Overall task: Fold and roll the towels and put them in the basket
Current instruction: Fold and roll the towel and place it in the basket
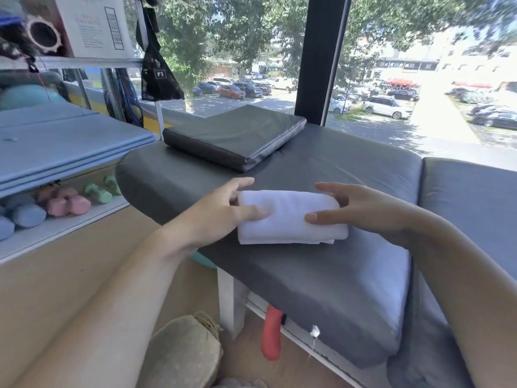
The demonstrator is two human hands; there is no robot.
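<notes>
We take the white towel (291, 217) as our landmark: it lies folded and partly rolled on the grey bench cushion (321, 278), near its front edge. Our left hand (221, 208) grasps the towel's left end, thumb on top and fingers curled round behind it; our right hand (361, 210) holds the right end in a looser way, thumb pressed on the top and the forefinger reaching along the far side. The bottom layers still show as loose flat edges along the near side, so we judge the roll could slacken or fan open if we lift it by the ends alone, and uneven pressure from the two hands could skew it into a cone. The cushion cover looks smooth, so the towel may slide toward the edge instead of rolling. Below and left of the towel, on the floor, sits what may be the woven basket (184, 351); only part shows. Far up and left of the towel hangs a black mesh bag (158, 71) whose label reads "P3"; the box (95, 23) beyond it carries print too small to read.
</notes>
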